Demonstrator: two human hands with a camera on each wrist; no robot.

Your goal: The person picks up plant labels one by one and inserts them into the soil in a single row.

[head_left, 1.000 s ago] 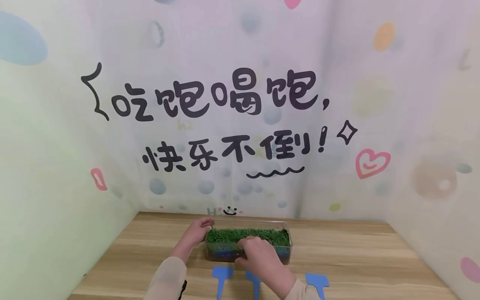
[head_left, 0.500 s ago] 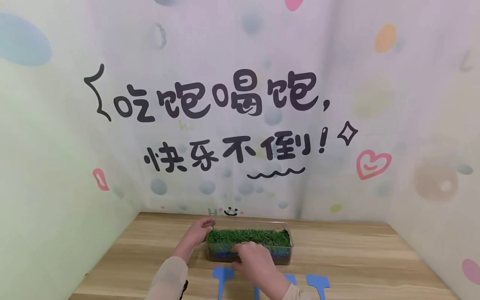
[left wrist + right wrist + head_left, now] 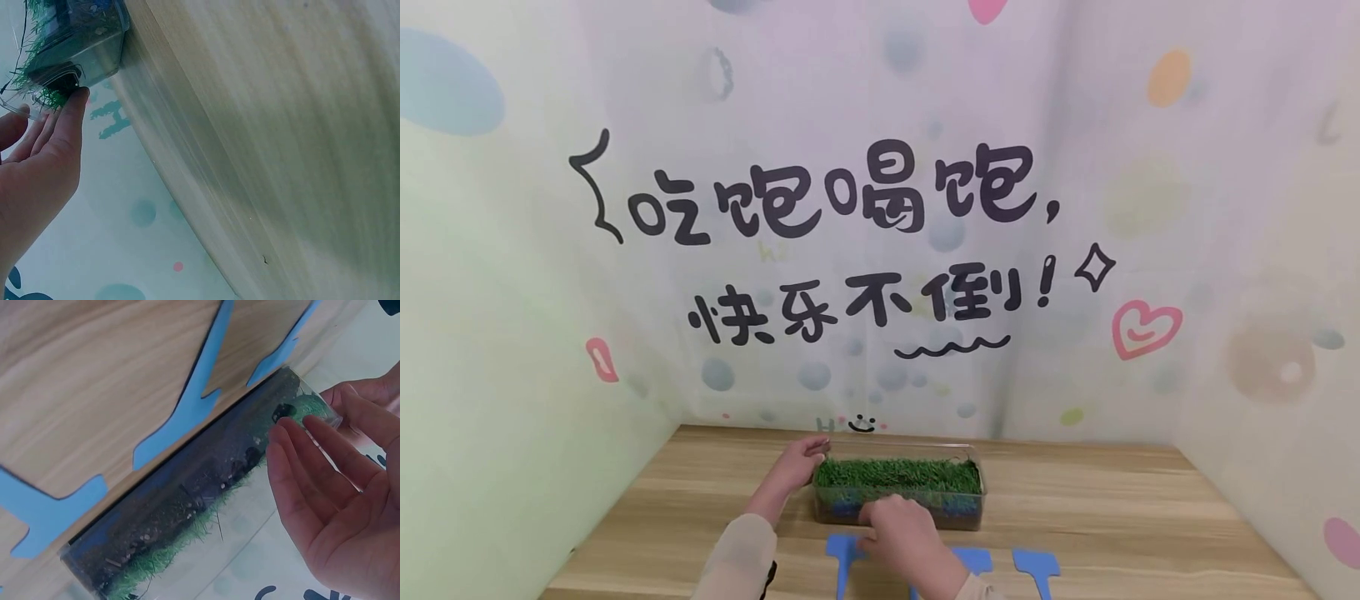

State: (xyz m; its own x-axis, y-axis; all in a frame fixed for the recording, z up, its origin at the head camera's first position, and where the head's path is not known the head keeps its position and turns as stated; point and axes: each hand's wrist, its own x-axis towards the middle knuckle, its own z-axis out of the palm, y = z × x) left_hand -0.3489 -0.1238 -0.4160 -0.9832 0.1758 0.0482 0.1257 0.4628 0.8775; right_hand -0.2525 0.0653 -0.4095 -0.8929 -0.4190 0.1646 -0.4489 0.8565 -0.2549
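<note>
One clear box (image 3: 966,510) sits on one wood table (image 3: 1112,500), near the back wall (image 3: 865,83), long side to the person. One strip of green grass (image 3: 895,475) runs along its top. Two hands, two pale sleeves (image 3: 737,554). Left hand (image 3: 796,465) at the box's left end: fingers mostly straight, fingertips touching the box, thumb by the rim. Right hand (image 3: 901,529) in front of the box: fingers loosely bent, nothing in it; can't tell if it touches the box.

Blue tags lie flat on the person's side of the box. Head view gives three T tops: left tag (image 3: 842,547), middle tag (image 3: 972,558), right tag (image 3: 1036,562), plus one blue stem (image 3: 913,593), its top hidden by the right hand.

Right wrist view adds the right palm and dark soil (image 3: 162,531) with small pale bits through the box wall; three tags there, plus a blue sliver at the edge. Left wrist view adds a close look at thumb and fingers on the box corner. Only head view shows two full lines of black writing (image 3: 850,192) and one pink heart (image 3: 1120,342).
</note>
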